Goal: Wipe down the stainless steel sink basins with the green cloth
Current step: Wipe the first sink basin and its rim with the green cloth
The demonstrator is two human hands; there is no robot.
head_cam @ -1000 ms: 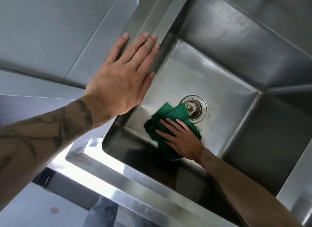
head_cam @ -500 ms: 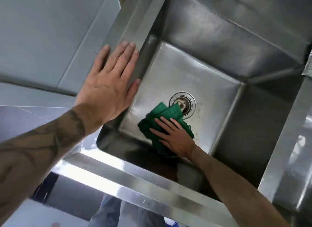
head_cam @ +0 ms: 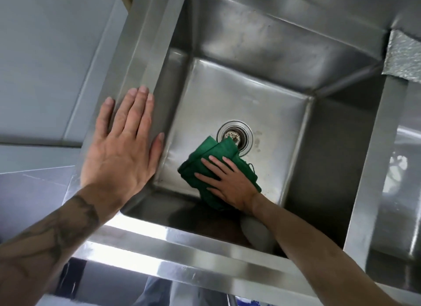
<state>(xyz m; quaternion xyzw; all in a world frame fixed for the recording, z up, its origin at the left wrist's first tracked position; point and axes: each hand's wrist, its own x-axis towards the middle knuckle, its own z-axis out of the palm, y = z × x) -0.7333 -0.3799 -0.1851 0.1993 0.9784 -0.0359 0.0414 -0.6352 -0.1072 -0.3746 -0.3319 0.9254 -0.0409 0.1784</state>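
Observation:
A deep stainless steel sink basin point(head_cam: 262, 96) fills the middle of the view. On its floor, just left of the round drain point(head_cam: 235, 135), lies a crumpled green cloth point(head_cam: 218, 150). My right hand point(head_cam: 227, 182) presses flat on the cloth with straight, spread fingers, the arm reaching down over the front wall. My left hand point(head_cam: 123, 150) rests flat on the basin's left rim point(head_cam: 141, 55), fingers straight, thumb over the inner edge.
A second basin point(head_cam: 407, 169) shows at the right edge behind a steel divider. The front rim point(head_cam: 182, 255) runs across the bottom. Grey wall panels point(head_cam: 45, 66) stand to the left. Crinkled foil point(head_cam: 405, 59) sits at the upper right.
The view has shifted so the basin sits further left and more of the right basin shows. My right hand and the cloth stay by the drain; my left hand stays on the rim.

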